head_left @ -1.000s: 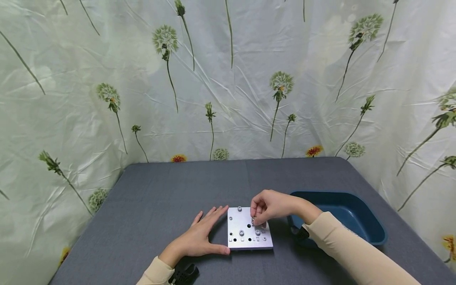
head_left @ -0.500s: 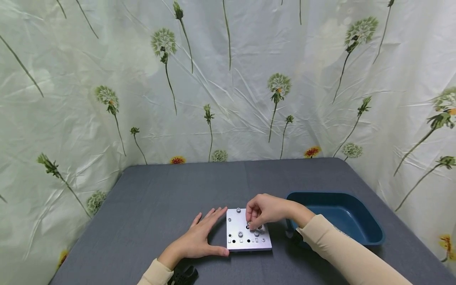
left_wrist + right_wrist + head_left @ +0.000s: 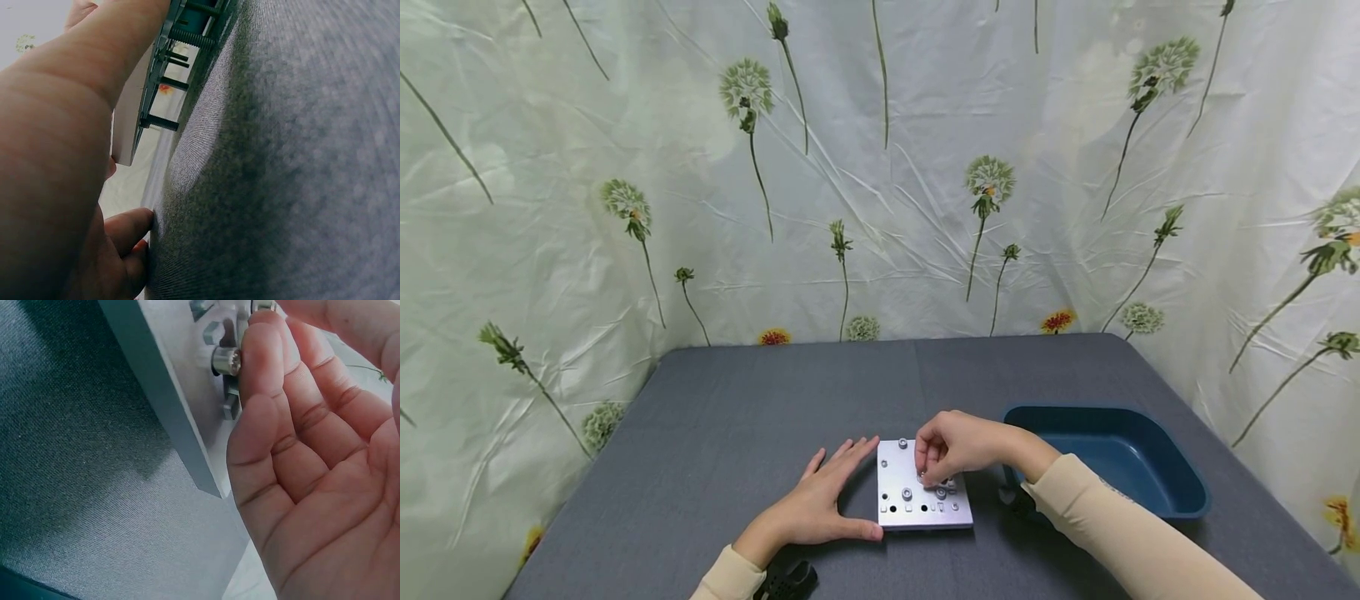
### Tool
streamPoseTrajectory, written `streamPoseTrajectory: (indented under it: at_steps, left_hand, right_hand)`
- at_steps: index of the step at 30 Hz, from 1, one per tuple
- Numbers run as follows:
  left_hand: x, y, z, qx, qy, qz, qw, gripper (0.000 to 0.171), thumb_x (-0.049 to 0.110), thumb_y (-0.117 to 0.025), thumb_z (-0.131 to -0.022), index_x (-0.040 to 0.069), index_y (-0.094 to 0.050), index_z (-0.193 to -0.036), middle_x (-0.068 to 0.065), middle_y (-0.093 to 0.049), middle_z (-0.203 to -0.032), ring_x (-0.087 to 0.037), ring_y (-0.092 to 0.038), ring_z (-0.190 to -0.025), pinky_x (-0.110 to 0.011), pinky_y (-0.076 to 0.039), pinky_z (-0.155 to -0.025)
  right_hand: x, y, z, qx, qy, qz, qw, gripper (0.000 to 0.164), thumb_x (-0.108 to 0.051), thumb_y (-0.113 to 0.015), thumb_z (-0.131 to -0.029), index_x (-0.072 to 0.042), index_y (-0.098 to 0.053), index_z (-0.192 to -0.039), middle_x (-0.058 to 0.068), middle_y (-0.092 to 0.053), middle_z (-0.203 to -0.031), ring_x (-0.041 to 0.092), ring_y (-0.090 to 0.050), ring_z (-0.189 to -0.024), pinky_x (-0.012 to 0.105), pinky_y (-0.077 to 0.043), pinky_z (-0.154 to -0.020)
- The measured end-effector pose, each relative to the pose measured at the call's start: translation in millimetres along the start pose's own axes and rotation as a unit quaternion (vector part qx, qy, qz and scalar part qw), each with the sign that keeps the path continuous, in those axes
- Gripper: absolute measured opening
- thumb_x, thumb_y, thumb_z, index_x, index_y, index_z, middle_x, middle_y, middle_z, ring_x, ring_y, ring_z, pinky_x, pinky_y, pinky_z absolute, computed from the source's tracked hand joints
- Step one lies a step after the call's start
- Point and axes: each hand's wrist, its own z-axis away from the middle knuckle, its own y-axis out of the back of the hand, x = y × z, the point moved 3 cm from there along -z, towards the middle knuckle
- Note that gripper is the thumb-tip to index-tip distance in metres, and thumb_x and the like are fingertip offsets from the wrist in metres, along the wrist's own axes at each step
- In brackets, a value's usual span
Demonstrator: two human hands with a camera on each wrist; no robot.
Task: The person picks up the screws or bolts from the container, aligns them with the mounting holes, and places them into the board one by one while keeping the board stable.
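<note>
A silver metal plate (image 3: 891,479) with holes and several socket head screws lies before me. My left hand (image 3: 820,504) spreads along its left side, thumb at the near corner and fingertips at the far corner. Over the middle of the plate, my right hand (image 3: 958,447) pinches a small screw (image 3: 263,305) between thumb and fingers, its shank hidden. One screw (image 3: 226,361) seated in the plate shows just beside those fingers in the right wrist view. Threaded shanks (image 3: 161,122) stick out below the plate in the left wrist view.
A dark blue tray (image 3: 1180,467) stands right of the plate, partly behind the right forearm. Grey cloth (image 3: 790,392) covers the table. Behind it hangs a pale curtain (image 3: 910,192) with a dandelion print.
My right hand has moved slightly left and nearer over the plate with the screw, to the hole near the middle. The left hand stays at the plate's left side.
</note>
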Motion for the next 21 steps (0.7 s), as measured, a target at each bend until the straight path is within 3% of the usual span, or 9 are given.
streamPoseTrajectory:
  at_steps: [12,17,21]
  left_hand:
    - [0.1,0.8,-1.7,0.006,-0.007,-0.006,0.9999,0.118,0.062,-0.089,-0.080,0.028,-0.025,-0.173,-0.011,-0.029,-0.178,-0.040,-0.019,-0.167,-0.077,-0.002,-0.128]
    - [0.4,1.6,-3.2,-0.005,-0.014,-0.004,0.9999,0.119,0.063,-0.089,-0.080,0.028,-0.024,-0.173,-0.009,-0.028,-0.179,-0.040,-0.018,-0.168,-0.078,-0.003,-0.127]
    - [5.4,10.9,-1.7,-0.002,-0.018,-0.001,0.9998,0.119,0.060,-0.091,-0.080,0.025,-0.025,-0.173,-0.013,-0.026,-0.179,-0.042,-0.019,-0.167,-0.079,-0.008,-0.126]
  right_hand:
    - [-1.9,18.2,17.9,0.037,0.020,0.035,0.999,0.008,-0.017,-0.079,-0.098,-0.016,-0.073,-0.092,-0.008,-0.063,-0.078,0.005,-0.055,-0.070,0.021,-0.047,-0.065]
    - [-1.3,23.4,38.1,0.094,0.030,0.073,0.992,0.006,-0.017,-0.076,-0.099,-0.017,-0.073,-0.095,-0.010,-0.063,-0.079,0.003,-0.055,-0.071,0.021,-0.049,-0.066]
    - [-0.5,29.5,59.4,0.157,0.024,0.097,0.982,0.010,-0.021,-0.076,-0.101,-0.014,-0.073,-0.108,-0.009,-0.068,-0.090,0.004,-0.060,-0.080,0.023,-0.054,-0.071]
